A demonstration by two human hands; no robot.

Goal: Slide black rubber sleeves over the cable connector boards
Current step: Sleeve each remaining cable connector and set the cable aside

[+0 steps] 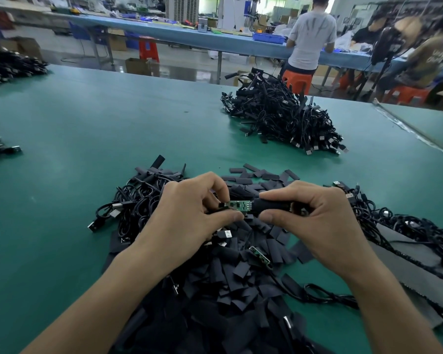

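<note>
Only bare hands and bare forearms of the person show. The left hand point(187, 213), above the far left part of the heap of black rubber sleeves point(228, 290), has slim fingers and a short, trimmed thumbnail. The right hand point(315, 221), above the heap's far right part, looks alike, with creased knuckles. The left forearm point(108, 302) and right forearm point(384, 302), flanking the heap, are uncovered, slender and smooth.

Green connector board point(239, 205) horizontal, right end entering black rubber sleeve point(271, 206); loose sleeves point(230, 277) heaped beneath.
</note>
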